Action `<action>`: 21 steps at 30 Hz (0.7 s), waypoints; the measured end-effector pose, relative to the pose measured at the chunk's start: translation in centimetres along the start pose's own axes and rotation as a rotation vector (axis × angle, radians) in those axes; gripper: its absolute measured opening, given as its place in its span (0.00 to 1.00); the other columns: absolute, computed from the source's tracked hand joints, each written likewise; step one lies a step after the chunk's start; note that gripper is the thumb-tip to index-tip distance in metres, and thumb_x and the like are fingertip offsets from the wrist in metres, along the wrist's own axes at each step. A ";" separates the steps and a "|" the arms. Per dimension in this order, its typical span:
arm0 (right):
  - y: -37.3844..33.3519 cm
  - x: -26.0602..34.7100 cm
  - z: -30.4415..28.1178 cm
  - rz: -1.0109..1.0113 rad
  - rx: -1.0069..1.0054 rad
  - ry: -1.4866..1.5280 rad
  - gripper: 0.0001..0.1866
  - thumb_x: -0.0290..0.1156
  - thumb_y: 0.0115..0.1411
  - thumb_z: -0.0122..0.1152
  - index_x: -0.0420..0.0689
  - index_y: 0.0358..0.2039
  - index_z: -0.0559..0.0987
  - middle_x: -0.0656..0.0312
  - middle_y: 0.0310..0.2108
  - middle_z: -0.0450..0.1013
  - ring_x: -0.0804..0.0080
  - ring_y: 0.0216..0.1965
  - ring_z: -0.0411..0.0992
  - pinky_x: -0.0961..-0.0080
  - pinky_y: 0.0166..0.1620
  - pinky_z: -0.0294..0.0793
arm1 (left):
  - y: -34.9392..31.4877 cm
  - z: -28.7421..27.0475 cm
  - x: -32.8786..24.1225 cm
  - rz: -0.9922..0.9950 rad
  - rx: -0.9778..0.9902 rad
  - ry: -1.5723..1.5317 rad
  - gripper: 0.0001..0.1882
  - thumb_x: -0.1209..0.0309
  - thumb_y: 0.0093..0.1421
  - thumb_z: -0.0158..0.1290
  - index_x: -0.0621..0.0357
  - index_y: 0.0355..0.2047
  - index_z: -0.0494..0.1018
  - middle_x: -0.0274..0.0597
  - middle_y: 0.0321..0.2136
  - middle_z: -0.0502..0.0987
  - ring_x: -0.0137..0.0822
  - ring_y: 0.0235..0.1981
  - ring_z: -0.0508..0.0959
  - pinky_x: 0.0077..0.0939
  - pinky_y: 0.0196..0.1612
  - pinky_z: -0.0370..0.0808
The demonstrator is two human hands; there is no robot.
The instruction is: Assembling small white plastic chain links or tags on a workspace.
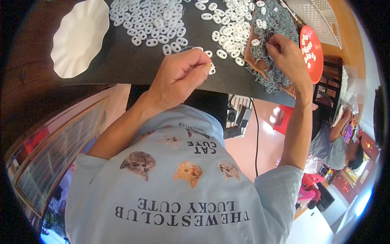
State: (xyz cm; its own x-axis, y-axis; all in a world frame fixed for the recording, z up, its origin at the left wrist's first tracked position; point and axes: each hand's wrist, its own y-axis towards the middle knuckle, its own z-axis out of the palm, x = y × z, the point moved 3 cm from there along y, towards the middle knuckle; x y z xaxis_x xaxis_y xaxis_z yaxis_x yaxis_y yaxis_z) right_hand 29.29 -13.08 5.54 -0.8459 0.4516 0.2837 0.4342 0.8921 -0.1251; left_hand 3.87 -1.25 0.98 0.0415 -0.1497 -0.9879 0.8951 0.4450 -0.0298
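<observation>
My left hand [178, 75] is closed in a pinch near the table's front edge. Between its thumb and forefinger is a white oval plastic piece with two holes [212, 70]. My right hand [287, 59] reaches over a heap of small, thin grey pieces [274, 24], too fine to name exactly. Its fingers are bent together at the heap, and whatever they grip is hidden. Piles of similar white two-hole pieces [231, 30] lie between my hands. A larger pile of bluish-white ones [152, 20] is farther left.
On the left stands a white wavy-edged dish [79, 40]. A red plate [319, 61] with several white pieces sits right of the grey heap. Brown sheet material [254, 63] shows under that heap. A white perforated tray [317, 16] is at the far right. Another person [335, 142] works beyond.
</observation>
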 end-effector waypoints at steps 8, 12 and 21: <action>0.4 -0.5 0.4 -0.039 -0.021 -0.057 0.09 0.30 0.57 0.56 0.37 0.32 0.74 0.50 0.25 0.74 0.55 0.27 0.73 0.66 0.33 0.70 | 0.1 -0.1 0.0 0.017 -0.005 0.035 0.06 0.74 0.61 0.49 0.63 0.28 0.69 0.29 0.17 0.66 0.18 0.20 0.63 0.16 0.21 0.61; 0.1 -0.5 0.1 -0.050 -0.072 -0.102 0.09 0.30 0.57 0.56 0.37 0.32 0.74 0.51 0.24 0.73 0.61 0.25 0.72 0.67 0.31 0.69 | -0.1 -0.2 0.1 0.045 -0.014 0.024 0.06 0.74 0.61 0.48 0.63 0.28 0.69 0.30 0.18 0.67 0.18 0.20 0.63 0.17 0.22 0.61; -0.7 1.0 -1.1 -0.028 -0.070 0.062 0.08 0.29 0.59 0.55 0.37 0.31 0.73 0.63 0.19 0.67 0.79 0.22 0.63 0.77 0.27 0.63 | -0.2 -0.3 -0.1 -0.015 -0.023 -0.133 0.07 0.73 0.62 0.47 0.62 0.28 0.70 0.31 0.20 0.70 0.17 0.20 0.65 0.14 0.21 0.61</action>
State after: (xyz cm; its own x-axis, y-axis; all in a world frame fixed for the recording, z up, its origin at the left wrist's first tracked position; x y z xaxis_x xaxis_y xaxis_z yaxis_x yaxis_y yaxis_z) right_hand 28.48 -13.31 6.97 -0.8380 0.4227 0.3450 0.4333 0.8999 -0.0500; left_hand 3.55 -1.09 1.05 0.0883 -0.2719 -0.9583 0.8857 0.4617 -0.0494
